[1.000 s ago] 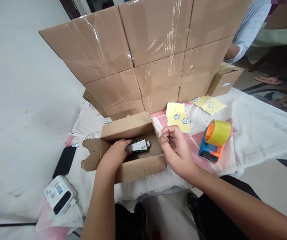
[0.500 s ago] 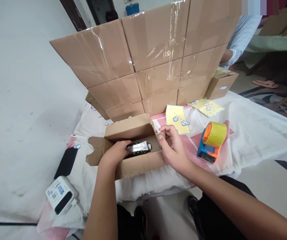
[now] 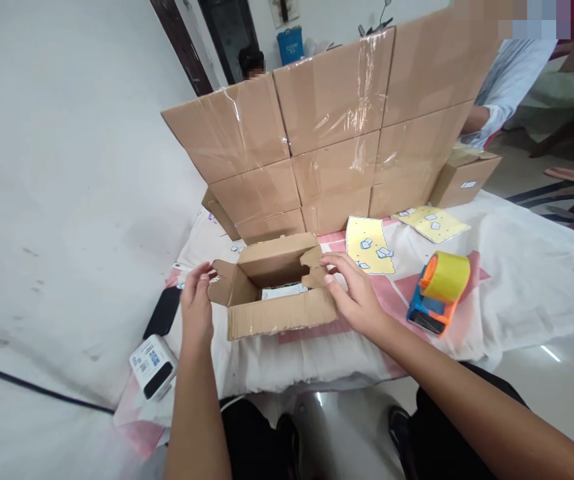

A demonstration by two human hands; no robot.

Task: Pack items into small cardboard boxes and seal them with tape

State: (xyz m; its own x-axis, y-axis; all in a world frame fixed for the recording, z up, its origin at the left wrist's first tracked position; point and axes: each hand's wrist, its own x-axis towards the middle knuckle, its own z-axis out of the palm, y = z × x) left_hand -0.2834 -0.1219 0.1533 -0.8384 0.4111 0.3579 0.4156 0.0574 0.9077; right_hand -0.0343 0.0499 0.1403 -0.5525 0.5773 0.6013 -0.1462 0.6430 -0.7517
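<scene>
Centrally, a small cardboard box (image 3: 281, 320) stands open on a cloth-covered table (image 3: 521, 267), its long flaps raised along the near and far sides. A pale, flat-faced item (image 3: 283, 292) lies inside, partly hidden by the near flap and the right end flap (image 3: 313, 267), which leans inward over the opening. The right hand (image 3: 355, 293) is at this flap, thumb and forefinger parted, their tips at its outer edge. The left hand (image 3: 197, 303) is at the outer edge of the left end flap (image 3: 223, 283), which is folded outward; its fingers are bent, and whether they pinch the cardboard cannot be told. To the right of the box sits a blue-and-orange tape dispenser (image 3: 427, 313) bearing a yellow roll (image 3: 447, 277). Two yellow sheets (image 3: 369, 243) lie beyond the right hand, before a tall wall of taped cartons (image 3: 337, 157). At left, near the forearm, are a dark flat object (image 3: 161, 315) and a white device (image 3: 147, 360).
</scene>
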